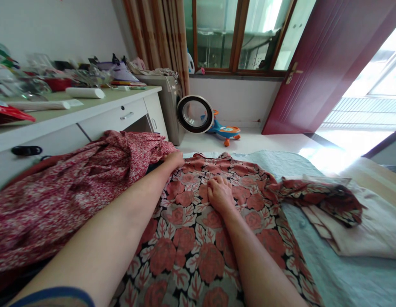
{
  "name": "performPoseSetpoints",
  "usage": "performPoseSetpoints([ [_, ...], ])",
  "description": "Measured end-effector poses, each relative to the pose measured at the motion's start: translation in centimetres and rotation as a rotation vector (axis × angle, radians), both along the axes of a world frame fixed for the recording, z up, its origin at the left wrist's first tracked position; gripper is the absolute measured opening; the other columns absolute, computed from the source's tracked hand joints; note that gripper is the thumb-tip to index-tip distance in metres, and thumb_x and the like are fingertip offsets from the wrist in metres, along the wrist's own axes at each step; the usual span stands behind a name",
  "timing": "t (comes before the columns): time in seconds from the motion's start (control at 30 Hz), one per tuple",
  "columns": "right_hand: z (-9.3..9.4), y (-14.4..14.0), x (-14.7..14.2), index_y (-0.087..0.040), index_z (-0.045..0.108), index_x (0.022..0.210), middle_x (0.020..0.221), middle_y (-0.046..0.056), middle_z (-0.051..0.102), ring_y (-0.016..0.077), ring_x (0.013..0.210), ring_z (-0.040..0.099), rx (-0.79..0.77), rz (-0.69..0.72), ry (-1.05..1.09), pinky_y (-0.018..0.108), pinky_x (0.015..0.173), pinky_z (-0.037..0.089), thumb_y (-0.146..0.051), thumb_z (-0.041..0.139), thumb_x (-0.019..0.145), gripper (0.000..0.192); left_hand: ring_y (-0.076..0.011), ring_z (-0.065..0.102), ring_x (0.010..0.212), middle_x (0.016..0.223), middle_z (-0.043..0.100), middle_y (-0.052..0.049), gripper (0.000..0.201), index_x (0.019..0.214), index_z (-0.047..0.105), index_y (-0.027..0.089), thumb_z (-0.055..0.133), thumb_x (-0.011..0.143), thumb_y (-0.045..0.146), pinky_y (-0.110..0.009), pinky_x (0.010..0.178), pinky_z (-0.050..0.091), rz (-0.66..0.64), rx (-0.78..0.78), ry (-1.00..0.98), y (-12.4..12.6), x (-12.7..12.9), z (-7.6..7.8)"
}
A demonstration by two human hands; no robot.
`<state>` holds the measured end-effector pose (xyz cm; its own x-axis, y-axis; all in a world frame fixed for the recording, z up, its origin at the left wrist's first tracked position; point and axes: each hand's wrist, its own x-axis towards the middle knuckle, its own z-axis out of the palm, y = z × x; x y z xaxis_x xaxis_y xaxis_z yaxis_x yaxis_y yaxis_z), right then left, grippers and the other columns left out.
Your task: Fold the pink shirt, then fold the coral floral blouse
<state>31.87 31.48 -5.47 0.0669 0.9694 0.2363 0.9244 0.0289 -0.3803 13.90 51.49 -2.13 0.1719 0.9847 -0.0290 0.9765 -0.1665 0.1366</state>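
Note:
A rose-patterned blouse in rust, grey and black lies spread out front side up, its collar at the far end. Its right-side sleeve stretches out over a folded cream cloth. My left hand is at the blouse's left shoulder, fingers closed around the fabric there and partly hidden from view. My right hand rests palm down on the upper chest of the blouse, fingers spread and slightly bent. Beside my left forearm a heap of red-and-white speckled clothing is piled up.
Under the blouse is a pale blue-green sheet. A cluttered counter with drawers runs along the left. Beyond stand a washing machine with its round door swung open, a blue-and-orange ride-on toy and a red door.

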Motion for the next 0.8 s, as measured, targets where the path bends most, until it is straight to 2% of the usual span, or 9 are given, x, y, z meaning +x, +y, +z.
performPoseSetpoints([
  [0.1, 0.0, 0.0, 0.0, -0.028, 0.068, 0.107, 0.122, 0.006, 0.06, 0.0235, 0.111, 0.049, 0.001, -0.003, 0.008, 0.037, 0.095, 0.034, -0.029, 0.05, 0.092, 0.024, -0.0273, 0.067, 0.105, 0.115, 0.072, -0.013, 0.041, 0.116, 0.07, 0.02, 0.061, 0.078, 0.034, -0.031, 0.087, 0.05, -0.032, 0.019, -0.004, 0.4, 1.3, 0.5],
  [0.27, 0.0, 0.0, 0.0, -0.028, 0.068, 0.107, 0.122, 0.006, 0.06, 0.0239, 0.111, 0.049, 0.007, 0.002, 0.016, 0.037, 0.094, 0.034, -0.029, 0.05, 0.092, 0.024, -0.0267, 0.069, 0.101, 0.107, 0.074, -0.015, 0.036, 0.104, 0.075, 0.016, 0.05, 0.086, 0.034, -0.03, 0.084, 0.05, -0.031, 0.041, -0.006, 0.1, 3.4, 0.5],
  [0.4, -0.1, 0.0, 0.0, -0.027, 0.068, 0.105, 0.12, 0.006, 0.061, 0.0239, 0.111, 0.049, 0.021, 0.005, 0.017, 0.037, 0.094, 0.034, -0.028, 0.051, 0.091, 0.023, -0.0288, 0.07, 0.097, 0.102, 0.075, -0.018, 0.034, 0.098, 0.076, 0.014, 0.056, 0.084, 0.038, -0.03, 0.079, 0.051, -0.007, 0.02, -0.013, 0.2, 4.6, 0.0],
  [0.5, -0.2, 0.0, 0.0, -0.027, 0.068, 0.105, 0.12, 0.006, 0.061, 0.0238, 0.111, 0.049, 0.026, 0.001, 0.013, 0.037, 0.094, 0.034, -0.029, 0.051, 0.091, 0.022, -0.0275, 0.071, 0.089, 0.093, 0.076, -0.017, 0.024, 0.09, 0.077, 0.013, 0.063, 0.078, 0.029, -0.03, 0.076, 0.05, -0.003, -0.001, -0.035, 0.7, 5.1, -0.1],
  [0.63, -0.3, 0.1, 0.0, -0.027, 0.068, 0.104, 0.12, 0.006, 0.06, 0.0234, 0.11, 0.049, 0.035, -0.001, 0.012, 0.037, 0.094, 0.033, -0.029, 0.052, 0.091, 0.021, -0.0228, 0.07, 0.089, 0.101, 0.075, -0.011, 0.028, 0.103, 0.073, 0.017, 0.054, 0.084, 0.024, -0.028, 0.076, 0.05, 0.007, 0.059, -0.106, 1.2, 5.3, -0.4],
  [0.7, -0.3, 0.1, 0.0, -0.027, 0.068, 0.103, 0.12, 0.006, 0.06, 0.0233, 0.109, 0.049, 0.037, 0.001, 0.016, 0.036, 0.093, 0.033, -0.028, 0.052, 0.091, 0.021, -0.022, 0.068, 0.096, 0.108, 0.073, -0.01, 0.032, 0.112, 0.069, 0.019, 0.048, 0.088, 0.022, -0.029, 0.08, 0.05, 0.013, 0.11, -0.131, 1.2, 5.2, -1.0],
  [0.8, -0.2, 0.1, 0.0, -0.026, 0.068, 0.103, 0.119, 0.005, 0.061, 0.0234, 0.109, 0.049, 0.038, 0.003, 0.029, 0.036, 0.093, 0.033, -0.027, 0.053, 0.09, 0.02, -0.0226, 0.064, 0.106, 0.116, 0.069, -0.011, 0.033, 0.114, 0.067, 0.018, 0.048, 0.087, 0.017, -0.03, 0.09, 0.049, -0.009, 0.154, -0.141, 0.9, 5.1, -2.3],
])
